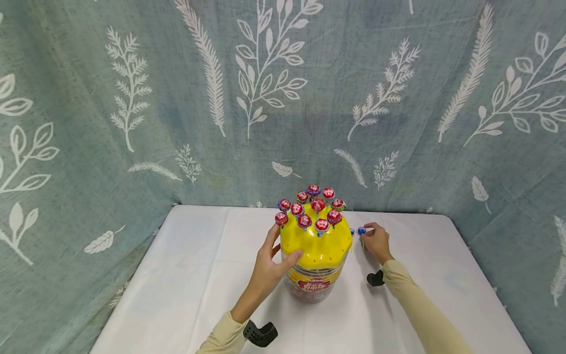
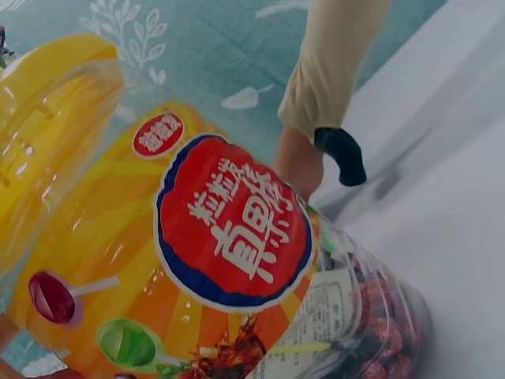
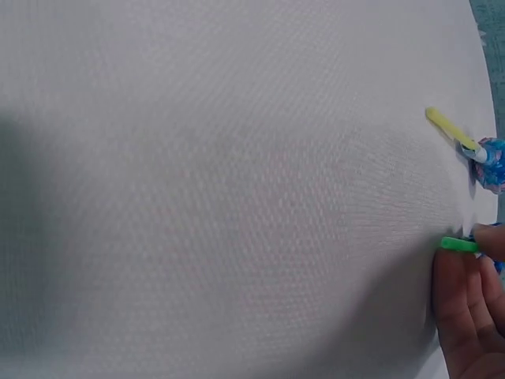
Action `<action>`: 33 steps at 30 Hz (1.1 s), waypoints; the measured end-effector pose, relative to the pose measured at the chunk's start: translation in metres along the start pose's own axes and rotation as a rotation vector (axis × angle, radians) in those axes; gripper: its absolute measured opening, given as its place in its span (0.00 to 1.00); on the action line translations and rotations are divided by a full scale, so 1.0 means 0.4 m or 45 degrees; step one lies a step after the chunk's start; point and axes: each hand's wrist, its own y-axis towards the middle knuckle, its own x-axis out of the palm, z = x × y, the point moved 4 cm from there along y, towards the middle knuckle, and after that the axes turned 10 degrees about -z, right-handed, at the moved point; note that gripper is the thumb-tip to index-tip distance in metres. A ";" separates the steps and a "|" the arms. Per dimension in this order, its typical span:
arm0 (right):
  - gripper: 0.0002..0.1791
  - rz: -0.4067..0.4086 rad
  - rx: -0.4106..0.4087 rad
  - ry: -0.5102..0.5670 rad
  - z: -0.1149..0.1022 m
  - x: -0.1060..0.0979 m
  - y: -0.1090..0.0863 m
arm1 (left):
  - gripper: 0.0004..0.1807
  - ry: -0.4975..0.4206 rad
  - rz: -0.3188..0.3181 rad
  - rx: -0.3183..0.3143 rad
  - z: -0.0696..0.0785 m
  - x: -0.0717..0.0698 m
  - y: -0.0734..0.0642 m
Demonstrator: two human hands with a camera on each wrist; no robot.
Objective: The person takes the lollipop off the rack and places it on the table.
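Note:
A clear plastic jar [image 1: 315,285] with a yellow lid [image 1: 305,246] stands on the white-covered table, several red-wrapped lollipops [image 1: 321,225] upright in its top. My left hand [image 1: 267,265] holds the jar at its left side, thumb on the lid's front edge and the other fingers partly hidden behind. Its printed label [image 2: 233,221] fills much of the left wrist view. To the jar's right, my right hand [image 1: 377,242] pinches a blue-wrapped lollipop [image 1: 361,230] with a green stick [image 3: 458,244]. Another lollipop [image 3: 491,164], with a yellow stick, lies on the cloth beside those fingers.
White cloth covers the table [image 1: 199,275]. A grey-green curtain [image 1: 309,147] with white leaf patterns hangs behind and along both sides. Each wrist carries a black mount [image 1: 261,334]. Red-wrapped candies [image 2: 387,332] show through the jar's lower wall.

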 end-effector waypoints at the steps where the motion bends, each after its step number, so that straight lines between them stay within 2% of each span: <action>1: 0.22 0.002 -0.002 -0.015 0.002 0.002 0.000 | 0.42 0.001 0.001 -0.003 0.002 0.001 -0.001; 7: 0.21 0.043 -0.054 -0.097 -0.007 0.002 -0.008 | 0.43 0.002 0.007 -0.023 0.009 0.005 -0.002; 12: 0.22 0.003 -0.046 -0.116 -0.017 -0.002 -0.017 | 0.44 0.005 0.006 -0.072 0.010 0.008 0.001; 17: 0.24 -0.029 -0.029 -0.154 -0.027 -0.016 -0.019 | 0.43 0.010 -0.001 -0.069 0.009 0.009 0.008; 18: 0.25 -0.029 -0.030 -0.160 -0.030 -0.022 -0.019 | 0.43 0.009 -0.004 -0.070 0.006 0.009 0.010; 21: 0.25 -0.037 -0.034 -0.159 -0.042 -0.041 -0.019 | 0.43 0.032 0.012 -0.042 -0.038 0.010 0.019; 25: 0.23 -0.059 -0.090 -0.113 -0.069 -0.067 -0.024 | 0.42 0.062 0.037 -0.015 -0.096 0.010 0.025; 30: 0.21 -0.058 -0.208 -0.037 -0.113 -0.102 -0.036 | 0.43 0.059 0.031 -0.041 -0.094 0.007 0.025; 33: 0.20 -0.060 -0.279 -0.021 -0.152 -0.123 -0.050 | 0.43 0.055 0.028 -0.050 -0.068 0.005 0.021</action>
